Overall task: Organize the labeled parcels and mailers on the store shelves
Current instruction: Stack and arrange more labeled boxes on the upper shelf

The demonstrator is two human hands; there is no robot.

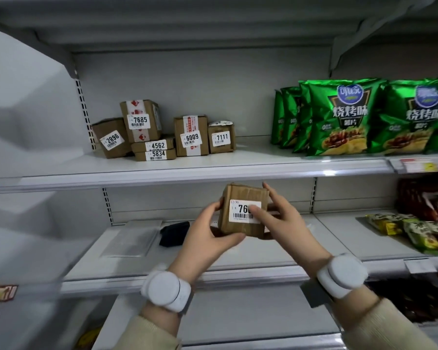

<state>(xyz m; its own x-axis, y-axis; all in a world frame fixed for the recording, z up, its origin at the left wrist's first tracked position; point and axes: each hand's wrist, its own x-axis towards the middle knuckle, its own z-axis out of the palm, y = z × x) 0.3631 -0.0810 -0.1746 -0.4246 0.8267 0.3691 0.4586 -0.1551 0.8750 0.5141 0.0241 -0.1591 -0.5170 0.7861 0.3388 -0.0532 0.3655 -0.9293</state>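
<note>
Both hands are gripping one small brown parcel [243,210] in front of the lower shelf [238,251]: left hand [210,231] cupped under it, right hand [278,218] with its thumb over the label, which reads 76-something. Six labeled boxes [162,132] sit on the upper shelf [213,162], beside roughly five green chip bags [339,117].

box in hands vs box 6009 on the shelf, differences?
The held box is gripped by the left hand and right hand; box 6009 stands untouched on the upper shelf. The held label is partly thumb-covered; 6009's reads fully. 6009 carries red-printed tape; the held box's tape looks plain. Both are brown cardboard with white labels.
</note>
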